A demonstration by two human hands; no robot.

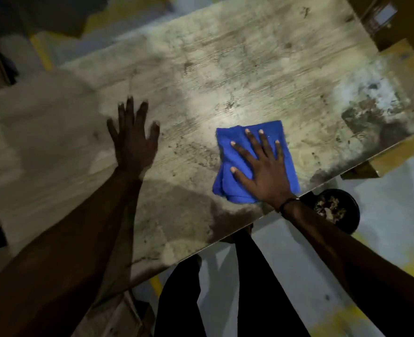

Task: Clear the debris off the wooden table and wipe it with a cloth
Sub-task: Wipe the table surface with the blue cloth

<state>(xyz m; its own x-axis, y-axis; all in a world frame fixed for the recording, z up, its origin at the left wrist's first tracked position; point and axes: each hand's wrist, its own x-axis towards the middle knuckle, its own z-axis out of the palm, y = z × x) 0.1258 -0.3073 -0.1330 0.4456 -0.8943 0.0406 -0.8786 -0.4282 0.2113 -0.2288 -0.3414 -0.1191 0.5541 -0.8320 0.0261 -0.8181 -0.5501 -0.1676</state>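
Head view, operator A: Where is the blue cloth (252, 152)?
B: On the wooden table (225, 69), near its front edge. Right hand (264, 173) lies on it, fingers straight and spread, pressing flat.
A: Left hand (134, 142)?
B: Fingers straight, spread, palm down on bare table. Black bucket (347, 220) of debris sits below the front edge.
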